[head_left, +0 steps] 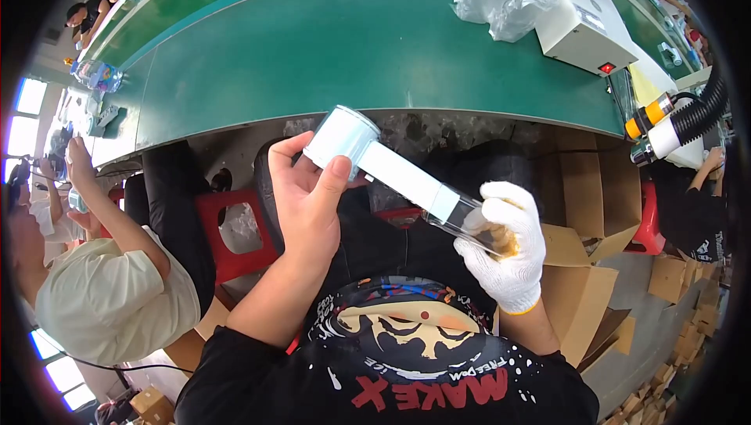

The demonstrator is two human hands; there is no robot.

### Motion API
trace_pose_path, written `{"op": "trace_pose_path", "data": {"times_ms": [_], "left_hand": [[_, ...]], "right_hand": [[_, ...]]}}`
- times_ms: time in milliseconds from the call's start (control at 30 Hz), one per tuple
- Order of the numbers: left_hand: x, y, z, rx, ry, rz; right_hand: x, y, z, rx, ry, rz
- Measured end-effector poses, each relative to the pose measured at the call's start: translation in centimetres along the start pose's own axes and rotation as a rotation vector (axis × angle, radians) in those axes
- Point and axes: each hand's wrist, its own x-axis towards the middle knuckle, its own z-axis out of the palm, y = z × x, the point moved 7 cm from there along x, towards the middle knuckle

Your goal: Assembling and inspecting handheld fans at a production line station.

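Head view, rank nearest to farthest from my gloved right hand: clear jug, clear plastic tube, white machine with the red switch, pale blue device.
1. Clear plastic tube: in the right hand.
2. Pale blue device: just up and left.
3. White machine: upper right.
4. Clear jug: far upper left.

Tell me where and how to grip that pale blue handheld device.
Best pinched, I'd judge, across the straight middle of its handle, coming from above: that stretch is slim and uncovered, while the left hand holds the round head and the gloved right hand the transparent end.
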Motion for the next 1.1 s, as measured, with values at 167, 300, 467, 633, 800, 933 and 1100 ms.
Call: {"op": "trace_pose_path", "data": {"times_ms": [167, 300, 467, 633, 800, 933, 1100], "left_hand": [[-0.5, 0.1, 1.1, -0.123, -0.260, -0.143], [-0.5, -0.3, 1.5, -0.119, -0.380, -0.159], [-1.0, -2.3, 2.6, -0.143, -0.650, -0.453], [-3.6, -3.8, 3.5, -0.265, -0.786, -0.816], [-5.1, -5.6, 3.6, -0.381, -0.762, -0.997], [-6.3, -6.7, 3.6, -0.514, -0.710, -1.162], [-6.1, -6.6, 3.8, -0.490, -0.702, -1.142]], "right_hand": [[0.9, -3.2, -0.6, -0.193, -0.005, -0.298], [0.8, -3.3, -1.7, -0.065, 0.008, -0.326], [0.2, -2.6, -3.9, 0.134, 0.222, -0.152], [0.1, -2.0, -5.7, 0.085, 0.279, -0.205], [-0.1, -1.6, -5.7, 0.142, 0.391, -0.103], [0.0, -1.0, -5.6, 0.222, 0.326, 0.016], [1.7, -0.5, -3.4, 0.204, 0.203, 0.152]]}}
